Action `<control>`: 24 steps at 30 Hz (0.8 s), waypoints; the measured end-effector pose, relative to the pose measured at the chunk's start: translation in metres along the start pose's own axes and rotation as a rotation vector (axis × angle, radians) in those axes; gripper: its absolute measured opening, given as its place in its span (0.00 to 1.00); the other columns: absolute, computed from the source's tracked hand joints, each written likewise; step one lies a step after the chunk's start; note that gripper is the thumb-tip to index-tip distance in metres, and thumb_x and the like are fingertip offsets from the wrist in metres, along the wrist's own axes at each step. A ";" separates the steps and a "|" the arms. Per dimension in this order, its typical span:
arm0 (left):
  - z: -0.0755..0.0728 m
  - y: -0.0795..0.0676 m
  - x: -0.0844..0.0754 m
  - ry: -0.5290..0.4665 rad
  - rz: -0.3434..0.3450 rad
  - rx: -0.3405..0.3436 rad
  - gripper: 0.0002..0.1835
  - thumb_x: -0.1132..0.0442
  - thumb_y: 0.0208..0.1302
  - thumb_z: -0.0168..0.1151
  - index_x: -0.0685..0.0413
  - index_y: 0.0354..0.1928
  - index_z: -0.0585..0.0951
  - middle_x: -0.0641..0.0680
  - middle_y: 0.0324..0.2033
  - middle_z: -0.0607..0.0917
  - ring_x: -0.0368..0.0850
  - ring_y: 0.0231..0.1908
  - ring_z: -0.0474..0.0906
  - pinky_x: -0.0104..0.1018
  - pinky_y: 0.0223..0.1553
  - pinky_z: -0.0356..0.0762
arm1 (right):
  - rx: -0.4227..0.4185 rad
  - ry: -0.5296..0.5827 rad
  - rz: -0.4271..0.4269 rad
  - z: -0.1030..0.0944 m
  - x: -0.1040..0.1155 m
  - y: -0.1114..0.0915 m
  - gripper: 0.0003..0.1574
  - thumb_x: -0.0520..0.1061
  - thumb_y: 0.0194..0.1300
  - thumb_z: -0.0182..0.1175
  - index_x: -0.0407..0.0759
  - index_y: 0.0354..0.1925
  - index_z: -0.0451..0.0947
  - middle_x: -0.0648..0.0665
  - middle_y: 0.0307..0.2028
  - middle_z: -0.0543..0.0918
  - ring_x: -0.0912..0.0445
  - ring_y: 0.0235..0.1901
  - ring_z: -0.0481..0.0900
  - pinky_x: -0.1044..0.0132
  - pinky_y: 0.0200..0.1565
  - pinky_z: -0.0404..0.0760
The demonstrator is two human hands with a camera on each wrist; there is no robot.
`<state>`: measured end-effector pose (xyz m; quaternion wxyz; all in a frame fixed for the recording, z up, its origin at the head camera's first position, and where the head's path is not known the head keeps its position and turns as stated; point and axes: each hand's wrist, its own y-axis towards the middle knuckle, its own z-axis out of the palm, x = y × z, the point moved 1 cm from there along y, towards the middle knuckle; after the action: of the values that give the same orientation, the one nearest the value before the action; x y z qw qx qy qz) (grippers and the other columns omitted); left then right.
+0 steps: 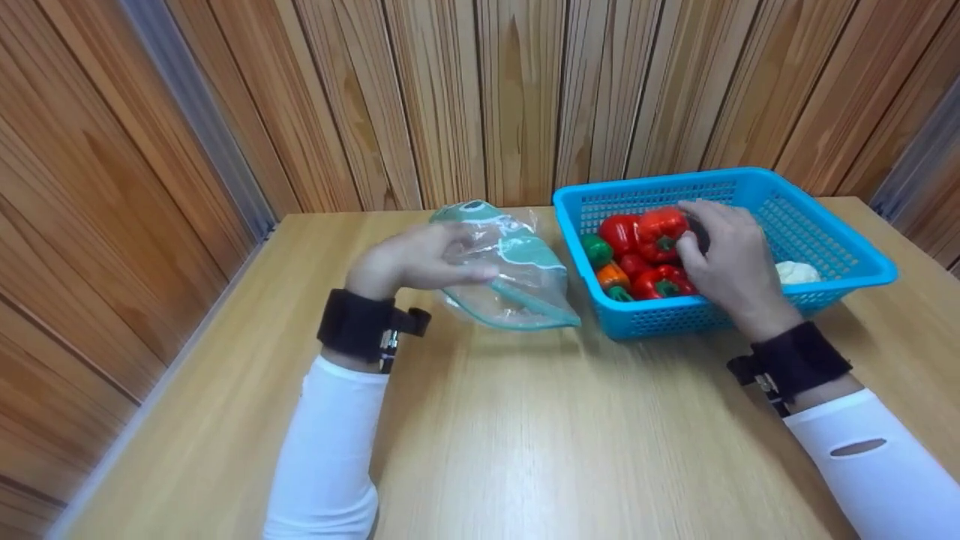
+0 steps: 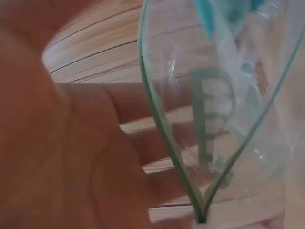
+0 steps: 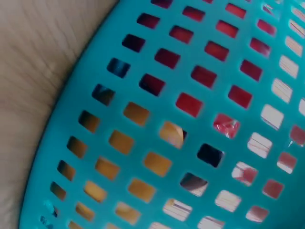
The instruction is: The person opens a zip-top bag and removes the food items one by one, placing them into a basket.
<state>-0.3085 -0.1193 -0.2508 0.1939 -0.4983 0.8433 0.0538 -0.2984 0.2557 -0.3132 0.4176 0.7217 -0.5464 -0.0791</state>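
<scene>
A clear zip bag (image 1: 517, 255) with green print stands on the table, its green-edged mouth parted in a V in the left wrist view. My left hand (image 1: 427, 259) is against its left side. Seen through the film, the straight fingers (image 2: 162, 138) lie behind the bag. Inside the blue basket (image 1: 817, 217), my right hand (image 1: 731, 259) pinches a red bell pepper (image 1: 660, 234) between thumb and fingers. A dark patch shows between them; I cannot tell what it is. Through the basket's holes, red and yellow-orange things show in the right wrist view.
More red peppers (image 1: 660, 283), a green pepper (image 1: 596, 250) and an orange pepper (image 1: 613, 277) fill the basket's left part. A white vegetable piece (image 1: 796, 272) lies at its right. Wood-panelled walls (image 1: 517, 97) rise behind and left of the table (image 1: 525, 427).
</scene>
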 end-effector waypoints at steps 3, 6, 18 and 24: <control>0.001 0.002 -0.010 0.025 0.083 -0.156 0.42 0.29 0.70 0.41 0.51 0.74 0.64 0.56 0.77 0.57 0.54 0.77 0.49 0.57 0.76 0.43 | -0.165 0.090 -0.144 0.009 0.002 -0.007 0.19 0.35 0.61 0.51 0.33 0.48 0.82 0.35 0.51 0.85 0.39 0.52 0.81 0.42 0.55 0.77; 0.005 0.004 -0.020 0.073 0.101 -0.295 0.40 0.31 0.73 0.34 0.51 0.75 0.63 0.56 0.78 0.52 0.53 0.79 0.40 0.56 0.76 0.32 | -0.112 0.100 -0.175 0.005 0.003 -0.010 0.18 0.35 0.62 0.51 0.32 0.46 0.83 0.36 0.52 0.85 0.40 0.54 0.81 0.42 0.55 0.77; -0.001 0.000 -0.025 0.152 -0.110 -0.389 0.44 0.30 0.73 0.28 0.52 0.79 0.51 0.57 0.79 0.44 0.54 0.79 0.36 0.58 0.76 0.31 | 0.631 -0.132 0.172 -0.056 -0.022 0.014 0.50 0.73 0.73 0.39 0.51 0.80 0.39 0.29 0.77 0.33 0.29 0.75 0.31 0.23 0.65 0.37; -0.003 0.000 -0.018 0.147 -0.130 -0.385 0.42 0.32 0.74 0.29 0.53 0.79 0.50 0.57 0.79 0.43 0.54 0.79 0.37 0.58 0.76 0.32 | 0.647 -0.161 0.160 -0.051 -0.022 0.018 0.52 0.74 0.72 0.38 0.49 0.80 0.40 0.29 0.77 0.35 0.30 0.76 0.31 0.26 0.68 0.33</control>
<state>-0.3016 -0.1055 -0.2414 0.0362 -0.5820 0.7955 0.1647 -0.2903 0.2998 -0.2757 0.1274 0.7632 -0.6291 0.0743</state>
